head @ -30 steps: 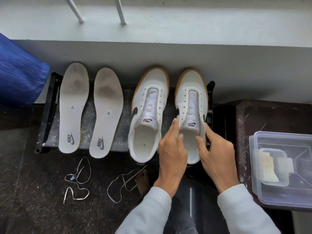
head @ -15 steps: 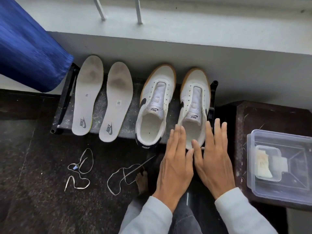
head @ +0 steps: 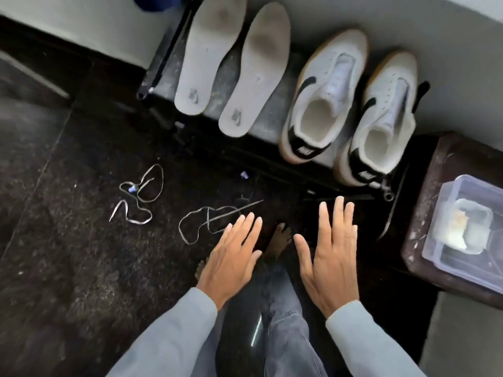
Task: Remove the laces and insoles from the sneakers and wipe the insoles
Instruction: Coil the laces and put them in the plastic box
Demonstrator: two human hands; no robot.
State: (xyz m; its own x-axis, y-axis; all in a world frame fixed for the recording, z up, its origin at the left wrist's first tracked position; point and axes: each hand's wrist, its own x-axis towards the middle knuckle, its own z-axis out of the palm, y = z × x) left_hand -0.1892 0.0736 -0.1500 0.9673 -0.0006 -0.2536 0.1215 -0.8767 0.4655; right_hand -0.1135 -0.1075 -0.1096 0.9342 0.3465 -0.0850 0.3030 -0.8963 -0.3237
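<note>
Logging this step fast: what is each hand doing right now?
Left hand: open, fingers straight, holding nothing.
Right hand: open, fingers straight and spread, holding nothing.

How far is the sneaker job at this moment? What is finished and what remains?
Done: both laces lie on the floor, both insoles lie on the rack beside the sneakers. In hand: nothing; left hand and right hand are open. Left: wiping, since the insoles show dark marks; what looks like a cloth waits in the clear box.

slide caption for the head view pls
Left hand and right hand open, empty; insoles and laceless sneakers sit on the rack, laces on the floor.
</note>
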